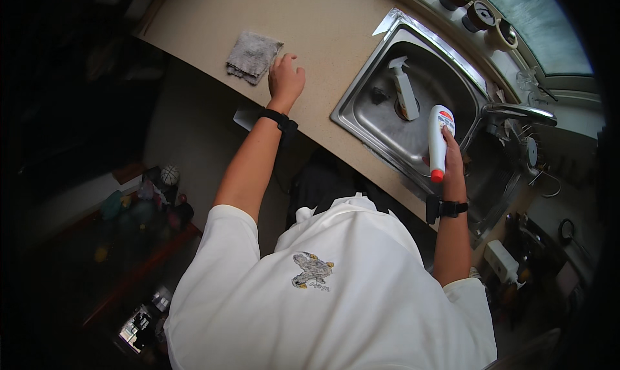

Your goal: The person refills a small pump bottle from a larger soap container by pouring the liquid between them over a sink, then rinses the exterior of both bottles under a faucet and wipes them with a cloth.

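My right hand (451, 157) grips a white plastic squeeze bottle (438, 136) over the near right part of the stainless steel sink (345, 103). The bottle's red cap points towards me, and its label side faces up. My left hand (286, 81) holds nothing, its fingers loosely apart just above or on the beige countertop (329, 35). Right beside those fingers lies a folded grey cloth (253, 55); whether they touch it I cannot tell. In the sink basin a white spray bottle (406, 91) lies on its side across the drain, with a dark scouring pad (379, 95) near it.
A chrome faucet (520, 112) stands at the sink's right rim. Several small pots (479, 16) line the sill under the window. Further right is a second, darker basin (491, 181). Another white bottle (501, 261) stands among utensils at the lower right.
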A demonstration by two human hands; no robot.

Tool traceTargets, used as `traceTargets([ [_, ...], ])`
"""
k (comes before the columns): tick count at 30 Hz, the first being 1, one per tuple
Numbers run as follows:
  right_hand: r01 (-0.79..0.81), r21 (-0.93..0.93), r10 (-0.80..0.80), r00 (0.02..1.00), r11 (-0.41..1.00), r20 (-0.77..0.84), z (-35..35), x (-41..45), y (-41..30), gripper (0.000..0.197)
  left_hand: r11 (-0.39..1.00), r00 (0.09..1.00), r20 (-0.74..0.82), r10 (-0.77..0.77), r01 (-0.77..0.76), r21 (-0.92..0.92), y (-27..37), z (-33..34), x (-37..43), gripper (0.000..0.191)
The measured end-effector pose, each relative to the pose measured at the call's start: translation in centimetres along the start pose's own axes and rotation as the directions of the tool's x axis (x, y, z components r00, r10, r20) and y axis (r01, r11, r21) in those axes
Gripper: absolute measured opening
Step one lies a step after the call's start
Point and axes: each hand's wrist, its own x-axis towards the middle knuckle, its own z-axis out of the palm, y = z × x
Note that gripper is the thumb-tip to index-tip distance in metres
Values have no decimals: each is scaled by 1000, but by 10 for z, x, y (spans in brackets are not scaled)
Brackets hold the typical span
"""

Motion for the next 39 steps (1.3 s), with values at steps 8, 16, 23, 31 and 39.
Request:
traceTargets([
  [8,-174,346,164,985,922,57,23,-28,1,51,966,994,90,68,-88,245,-113,8,58,29],
  [16,-73,565,-25,986,822,163,70,-61,-20,52,955,966,-68,249,-234,181,-134,15,77,42],
  [23,-69,528,-19,987,846,159,65,-79,-27,56,986,974,-156,167,-164,30,-140,14,90,28],
  [31,10,454,-131,963,891,235,60,-95,-19,62,57,999,50,-10,51,-997,-34,-83,56,52],
  [39,53,299,-193,867,953,459,77,-114,-46,71,122,798,8,603,-82,-989,144,-36,-85,54],
])
